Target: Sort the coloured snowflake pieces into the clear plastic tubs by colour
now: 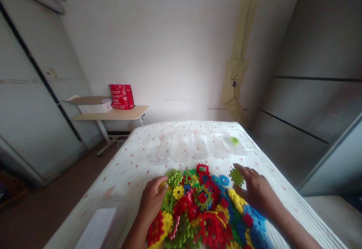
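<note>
your right hand (256, 187) slanted in from the right, its grip pinching a green toy piece (236, 177); your left hand (152, 197) curled against the toy pile (192, 207), its grip unclear.

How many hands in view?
2. The left hand is at the left edge of the colorful pile; the right hand holds a green piece by the pile's right side. Neither is fully hidden; no others show.
</note>
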`<state>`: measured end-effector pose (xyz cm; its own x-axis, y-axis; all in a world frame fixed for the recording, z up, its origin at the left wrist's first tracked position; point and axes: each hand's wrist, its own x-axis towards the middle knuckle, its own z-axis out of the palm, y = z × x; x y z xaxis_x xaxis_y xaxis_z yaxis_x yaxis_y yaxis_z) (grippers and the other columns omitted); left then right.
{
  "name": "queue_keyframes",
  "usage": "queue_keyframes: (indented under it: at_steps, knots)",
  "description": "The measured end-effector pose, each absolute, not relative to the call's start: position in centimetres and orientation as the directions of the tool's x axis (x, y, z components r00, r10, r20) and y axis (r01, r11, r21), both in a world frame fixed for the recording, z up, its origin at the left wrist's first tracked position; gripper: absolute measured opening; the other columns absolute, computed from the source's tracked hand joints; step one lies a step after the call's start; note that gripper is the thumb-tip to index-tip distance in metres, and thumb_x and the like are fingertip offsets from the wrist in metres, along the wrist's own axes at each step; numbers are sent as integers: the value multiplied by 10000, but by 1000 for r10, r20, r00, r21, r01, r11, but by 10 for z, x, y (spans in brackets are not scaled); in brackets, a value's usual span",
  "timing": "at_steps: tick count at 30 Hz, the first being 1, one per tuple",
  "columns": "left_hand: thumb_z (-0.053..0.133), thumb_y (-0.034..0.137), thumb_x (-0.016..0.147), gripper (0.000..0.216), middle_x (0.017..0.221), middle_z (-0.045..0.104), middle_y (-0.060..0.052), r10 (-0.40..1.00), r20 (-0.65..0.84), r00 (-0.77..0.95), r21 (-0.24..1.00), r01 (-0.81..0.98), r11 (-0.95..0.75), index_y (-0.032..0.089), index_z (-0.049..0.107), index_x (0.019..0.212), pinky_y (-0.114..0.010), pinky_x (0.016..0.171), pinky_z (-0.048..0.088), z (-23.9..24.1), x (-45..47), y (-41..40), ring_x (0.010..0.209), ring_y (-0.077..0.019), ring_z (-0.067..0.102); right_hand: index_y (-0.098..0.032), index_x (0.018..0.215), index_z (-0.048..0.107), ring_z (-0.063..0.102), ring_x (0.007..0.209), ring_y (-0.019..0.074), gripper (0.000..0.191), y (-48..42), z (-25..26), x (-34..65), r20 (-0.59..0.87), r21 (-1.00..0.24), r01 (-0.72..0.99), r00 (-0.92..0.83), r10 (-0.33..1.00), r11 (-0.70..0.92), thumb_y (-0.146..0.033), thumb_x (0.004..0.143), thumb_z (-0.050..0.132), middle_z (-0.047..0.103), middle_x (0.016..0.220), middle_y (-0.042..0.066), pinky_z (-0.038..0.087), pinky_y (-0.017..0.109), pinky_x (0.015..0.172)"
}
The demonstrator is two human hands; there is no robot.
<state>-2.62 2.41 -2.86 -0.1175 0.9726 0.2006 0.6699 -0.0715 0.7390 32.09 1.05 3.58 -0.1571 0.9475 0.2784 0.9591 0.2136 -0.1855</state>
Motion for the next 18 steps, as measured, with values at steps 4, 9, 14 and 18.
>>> queue_keyframes:
  at_steps: [4,9,14,18]
  knots:
    - [440,351,758,369,1074,661,-68,978,174,-116,751,658,-55,185,640,1019,-346,957,408,-32,-28,25,1041,-207,582,-163,1219,514,622,924,256,489,40,39,318,92,-89,993,-70,993,78,-243,737,509,672,1019,123,458,369,783]
    - [450,349,745,357,1048,670,-59,976,181,-119,761,645,-63,195,647,1000,-346,945,413,-35,-30,28,1032,-213,583,-203,1189,537,616,957,275,466,55,31,317,-14,24,1000,1,1000,-1,-252,726,550,662,1028,116,444,368,758]
    - [432,332,756,364,1051,669,-75,976,192,-106,745,663,-75,179,646,1007,-347,939,411,-31,-27,26,1025,-214,582,-226,1169,549,609,944,303,434,55,33,316,-9,68,997,47,999,-46,-317,745,553,616,1103,129,450,407,712]
    - [438,309,747,355,1048,672,-75,975,189,-119,741,669,-62,180,650,1000,-344,940,409,-27,-25,24,1031,-213,581,-223,1171,560,596,995,234,394,39,53,293,73,-112,980,-157,985,165,-216,780,512,620,1120,98,447,366,820]
